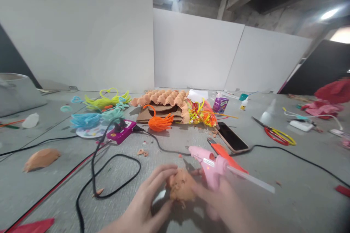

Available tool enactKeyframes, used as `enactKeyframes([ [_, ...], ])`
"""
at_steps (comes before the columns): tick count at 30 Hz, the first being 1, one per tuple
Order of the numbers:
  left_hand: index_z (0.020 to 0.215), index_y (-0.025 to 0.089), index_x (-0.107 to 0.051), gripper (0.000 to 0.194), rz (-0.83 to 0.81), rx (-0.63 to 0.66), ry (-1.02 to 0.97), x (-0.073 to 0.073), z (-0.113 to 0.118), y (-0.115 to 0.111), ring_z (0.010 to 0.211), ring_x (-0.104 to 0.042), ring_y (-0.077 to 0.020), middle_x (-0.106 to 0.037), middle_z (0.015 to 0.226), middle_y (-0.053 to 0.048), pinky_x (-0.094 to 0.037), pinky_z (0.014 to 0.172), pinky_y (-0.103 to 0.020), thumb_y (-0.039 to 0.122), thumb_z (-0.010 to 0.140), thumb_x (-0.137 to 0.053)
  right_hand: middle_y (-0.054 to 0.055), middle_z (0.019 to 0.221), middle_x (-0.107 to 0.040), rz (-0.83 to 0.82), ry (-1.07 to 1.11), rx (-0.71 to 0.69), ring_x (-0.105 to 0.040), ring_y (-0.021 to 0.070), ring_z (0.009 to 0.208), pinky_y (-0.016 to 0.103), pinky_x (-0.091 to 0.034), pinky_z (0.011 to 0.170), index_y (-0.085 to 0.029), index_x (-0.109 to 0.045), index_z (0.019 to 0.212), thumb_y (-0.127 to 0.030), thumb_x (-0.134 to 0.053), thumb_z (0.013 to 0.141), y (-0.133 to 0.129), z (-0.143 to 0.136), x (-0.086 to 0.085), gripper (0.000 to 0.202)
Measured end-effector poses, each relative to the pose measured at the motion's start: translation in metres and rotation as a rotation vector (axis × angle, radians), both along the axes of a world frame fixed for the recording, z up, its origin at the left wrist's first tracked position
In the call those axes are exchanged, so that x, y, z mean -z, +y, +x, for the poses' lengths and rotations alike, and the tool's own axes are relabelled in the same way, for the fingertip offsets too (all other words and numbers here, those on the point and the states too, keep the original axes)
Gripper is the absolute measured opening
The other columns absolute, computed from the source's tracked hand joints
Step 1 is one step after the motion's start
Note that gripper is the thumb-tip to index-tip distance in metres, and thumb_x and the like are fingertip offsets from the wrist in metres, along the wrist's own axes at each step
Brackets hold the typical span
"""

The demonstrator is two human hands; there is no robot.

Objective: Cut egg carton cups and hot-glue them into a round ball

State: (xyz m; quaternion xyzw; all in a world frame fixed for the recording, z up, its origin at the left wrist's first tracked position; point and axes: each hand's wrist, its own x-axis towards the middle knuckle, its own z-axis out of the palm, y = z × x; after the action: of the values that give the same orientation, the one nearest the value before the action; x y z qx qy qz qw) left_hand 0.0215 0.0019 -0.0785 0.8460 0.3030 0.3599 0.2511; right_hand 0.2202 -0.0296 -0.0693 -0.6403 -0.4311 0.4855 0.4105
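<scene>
My left hand [153, 196] curls its fingers round the left side of a torn piece of orange-brown egg carton [181, 186], low in the middle of the view. On the other side my right hand [218, 194] wraps the handle of a pink glue gun [209, 160], its thumb reaching onto the carton piece. The gun's nozzle points to the left, and a clear glue stick [251, 178] juts from its back. Behind the gun lies an orange utility knife [228, 157]. The right hand is slightly blurred, and some of its fingers are hidden.
A black cable [117, 156] loops at left by a purple power strip [121, 131]. Further back are an egg tray [164, 97], orange pipe cleaners [160, 122] and a phone [232, 136]. Scissors [277, 134] lie at right, another carton piece [42, 158] at left. White panels [197, 51] stand behind.
</scene>
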Motion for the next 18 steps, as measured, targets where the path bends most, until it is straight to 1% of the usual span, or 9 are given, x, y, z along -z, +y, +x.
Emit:
enactKeyframes([
  [2,0.120,0.030,-0.051,0.048,-0.089,0.010,-0.040,-0.001,0.001,0.003,0.108,-0.062,-0.0222,-0.064,0.117,-0.006,-0.053,0.091,-0.037,0.007,0.077,-0.052,-0.006,0.047,-0.055,0.033,-0.034,0.016,-0.038,0.0069,0.030,0.019,-0.029,0.032,-0.018,-0.061,0.095,-0.041,-0.071,0.068,0.001,0.003,-0.001,0.037],
  [4,0.115,0.030,-0.056,0.042,-0.205,0.020,-0.088,0.000,0.003,0.006,0.101,-0.065,-0.0206,-0.068,0.110,-0.004,-0.055,0.086,-0.033,0.009,0.078,-0.056,-0.006,0.048,-0.054,0.023,-0.044,0.022,-0.036,0.0065,0.029,0.020,-0.026,0.032,-0.019,-0.062,0.093,-0.043,-0.069,0.070,0.001,0.005,-0.004,0.034],
  [6,0.109,0.030,-0.061,0.038,-0.319,0.028,-0.150,0.002,0.006,0.008,0.098,-0.066,-0.0199,-0.070,0.105,-0.002,-0.055,0.084,-0.032,0.009,0.077,-0.059,-0.002,0.059,-0.060,0.028,-0.026,0.036,-0.037,0.0058,0.031,0.020,-0.027,0.032,-0.019,-0.063,0.092,-0.042,-0.067,0.072,-0.001,0.008,-0.008,0.031],
  [8,0.105,0.029,-0.064,0.035,-0.416,0.024,-0.229,0.004,0.007,0.009,0.099,-0.065,-0.0206,-0.070,0.103,-0.003,-0.054,0.085,-0.033,0.008,0.076,-0.060,0.002,0.073,-0.065,0.055,0.000,0.042,-0.043,0.0068,0.036,0.021,-0.033,0.034,-0.020,-0.065,0.090,-0.041,-0.067,0.073,-0.004,0.011,-0.015,0.027],
  [10,0.103,0.027,-0.066,0.034,-0.509,0.031,-0.319,0.007,0.008,0.009,0.096,-0.066,-0.0217,-0.070,0.103,-0.004,-0.055,0.083,-0.034,0.008,0.075,-0.062,0.003,0.079,-0.066,0.083,0.021,0.052,-0.049,0.0091,0.042,0.022,-0.040,0.039,-0.021,-0.066,0.089,-0.039,-0.069,0.073,-0.007,0.015,-0.023,0.024],
  [12,0.102,0.026,-0.067,0.033,-0.590,0.060,-0.392,0.009,0.007,0.010,0.094,-0.067,-0.0221,-0.070,0.103,-0.005,-0.056,0.080,-0.035,0.010,0.073,-0.066,0.004,0.081,-0.066,0.117,0.056,0.069,-0.054,0.0125,0.049,0.022,-0.044,0.042,-0.022,-0.068,0.087,-0.037,-0.070,0.071,-0.009,0.017,-0.032,0.022],
  [15,0.103,0.026,-0.067,0.034,-0.663,0.111,-0.428,0.011,0.007,0.009,0.095,-0.066,-0.0220,-0.069,0.102,-0.005,-0.055,0.083,-0.035,0.013,0.071,-0.072,0.005,0.087,-0.067,0.209,0.135,0.068,-0.062,0.0192,0.071,0.023,-0.050,0.052,-0.024,-0.069,0.086,-0.033,-0.074,0.065,-0.012,0.014,-0.038,0.023],
  [16,0.104,0.026,-0.066,0.034,-0.677,0.126,-0.424,0.011,0.007,0.009,0.097,-0.066,-0.0222,-0.069,0.103,-0.005,-0.054,0.084,-0.035,0.015,0.072,-0.073,0.005,0.085,-0.067,0.217,0.161,0.048,-0.063,0.0213,0.077,0.024,-0.052,0.055,-0.024,-0.069,0.085,-0.033,-0.075,0.063,-0.012,0.013,-0.038,0.025],
  [18,0.106,0.024,-0.065,0.034,-0.710,0.153,-0.406,0.010,0.006,0.009,0.098,-0.065,-0.0228,-0.067,0.104,-0.006,-0.052,0.086,-0.037,0.020,0.073,-0.073,0.004,0.077,-0.066,0.202,0.198,0.014,-0.063,0.0241,0.078,0.026,-0.054,0.057,-0.024,-0.070,0.084,-0.033,-0.078,0.057,-0.012,0.009,-0.036,0.029],
])
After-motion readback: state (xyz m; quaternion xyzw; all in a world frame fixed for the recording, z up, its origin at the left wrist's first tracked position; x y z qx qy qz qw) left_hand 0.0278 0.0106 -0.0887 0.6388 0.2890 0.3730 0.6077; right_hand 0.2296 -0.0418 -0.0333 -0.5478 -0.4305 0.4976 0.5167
